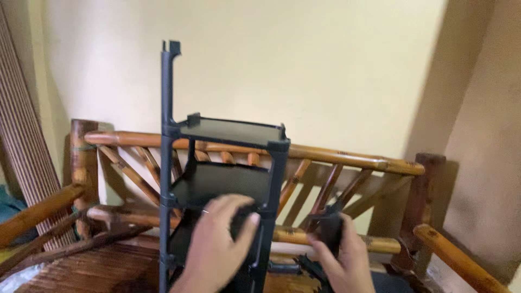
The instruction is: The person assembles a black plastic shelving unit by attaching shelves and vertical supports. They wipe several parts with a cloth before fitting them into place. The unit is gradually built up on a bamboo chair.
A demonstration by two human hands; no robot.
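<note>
So there's a black plastic rack (217, 179) standing upright on a bamboo bench (336, 157), right in the middle of the view. It's got flat square shelves stacked between corner posts: the top shelf (233, 132) sits about level with the bench's upper rail, and a second shelf (220, 182) is just below it. One corner post (166, 87) on the left sticks up well above the top shelf with nothing mounted on it, just a little notched tip.

The left hand (217, 244) is on the lower front of the rack, fingers curled around something dark near the front right post. Looks clamped on, but it's blurry, so I can't tell exactly what part it's got.

The right hand (342, 258) is just to the right of the rack, wrapped around a separate black piece (330, 228) that points up out of the fist. That piece isn't touching the rack as far as I can see. More black parts (312, 267) lie low between the two hands, too dark to make out.

Behind it all is a plain cream wall (304, 65), and the bench's slatted seat (97, 271) shows at bottom left.
</note>
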